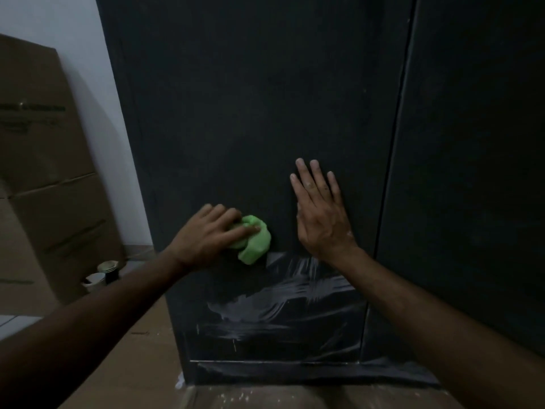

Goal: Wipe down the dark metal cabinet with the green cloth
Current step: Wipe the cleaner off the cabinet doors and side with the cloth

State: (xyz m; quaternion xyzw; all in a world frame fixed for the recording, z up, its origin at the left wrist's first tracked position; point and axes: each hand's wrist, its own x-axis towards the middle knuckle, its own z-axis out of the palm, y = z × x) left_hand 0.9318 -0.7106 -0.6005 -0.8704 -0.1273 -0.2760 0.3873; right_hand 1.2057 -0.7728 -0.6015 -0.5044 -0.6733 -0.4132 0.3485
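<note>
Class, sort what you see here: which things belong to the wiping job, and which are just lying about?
Belong to the job:
green cloth, bunched under the left hand
dark metal cabinet, white smears low down
right hand, flat on the cabinet

Lying about:
cardboard boxes
paper cups on the floor

Cabinet point(250, 113) top cut off by upper edge, right part runs out of frame. Part of green cloth point(253, 240) hidden under left hand point(206, 234); how the fingers point(236, 228) curl beneath can't be seen. Right hand point(320, 214) palm side hidden against the door. Both forearms cut at bottom/side edges. Print on cardboard boxes point(44, 160) too blurred to read; boxes cut at left edge. Small cups point(101, 274) on floor: dim, contents unclear.
</note>
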